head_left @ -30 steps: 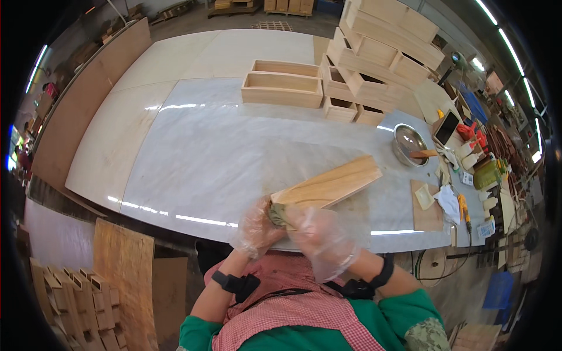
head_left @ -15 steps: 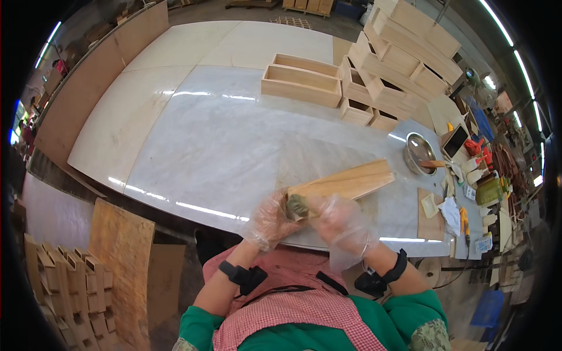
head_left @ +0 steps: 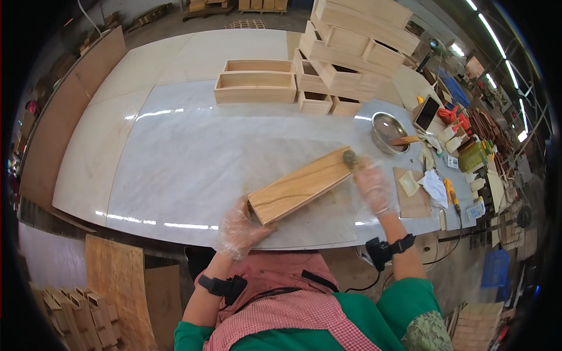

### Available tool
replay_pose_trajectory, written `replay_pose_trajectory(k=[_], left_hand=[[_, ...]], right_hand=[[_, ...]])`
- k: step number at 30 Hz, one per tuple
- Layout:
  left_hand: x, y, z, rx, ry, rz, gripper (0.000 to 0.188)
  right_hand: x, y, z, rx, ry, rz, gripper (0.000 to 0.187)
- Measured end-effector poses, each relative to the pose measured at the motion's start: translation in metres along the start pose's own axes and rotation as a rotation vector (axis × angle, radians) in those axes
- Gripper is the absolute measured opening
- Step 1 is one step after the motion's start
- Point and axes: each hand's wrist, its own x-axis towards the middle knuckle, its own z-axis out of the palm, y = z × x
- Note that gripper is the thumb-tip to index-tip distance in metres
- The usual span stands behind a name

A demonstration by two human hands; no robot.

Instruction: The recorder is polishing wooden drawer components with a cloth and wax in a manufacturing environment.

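A long wooden box (head_left: 298, 182) lies at a slant over the grey tabletop, a flat, yellowish grained face turned up. My left hand (head_left: 239, 231), in a clear plastic glove, grips the box's near left end, fingers along its edge. At the far right end my right hand (head_left: 374, 186), also gloved, holds a small dark green pad (head_left: 350, 158) against the wood. The pad's exact kind is not clear. Right of the box stands a metal bowl (head_left: 380, 142), with a wooden-handled tool (head_left: 405, 140) resting across its rim.
Pale open boxes (head_left: 256, 95) and a tall stack of boxes (head_left: 345, 79) stand at the back. To the right are a phone (head_left: 427, 112), a white cloth (head_left: 434, 188), a yellow tool (head_left: 450, 192) and several bottles. Slatted wood pieces (head_left: 82, 316) stand low at left.
My right hand has swept the pad from the box's near end up to its far right end. The box shows more of its upper face, and the head view has shifted.
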Motion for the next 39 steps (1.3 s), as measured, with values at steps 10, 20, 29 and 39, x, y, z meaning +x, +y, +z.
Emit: replay_pose_trajectory(k=[10, 20, 29, 39], left_hand=[[-0.003, -0.001, 0.002, -0.01, 0.036, -0.056, 0.072], [-0.003, -0.011, 0.0, -0.107, 0.008, -0.013, 0.074], [-0.004, 0.006, 0.007, -0.162, 0.083, -0.009, 0.066], [-0.002, -0.002, 0.008, -0.163, 0.053, -0.019, 0.065]], right_hand=[[0.003, -0.053, -0.022, 0.172, 0.027, -0.066, 0.013], [0.033, -0.029, -0.015, 0.038, 0.1, -0.176, 0.011], [0.041, -0.014, -0.016, -0.005, -0.067, -0.062, 0.011], [0.063, -0.005, -0.009, 0.099, 0.118, 0.036, 0.018]])
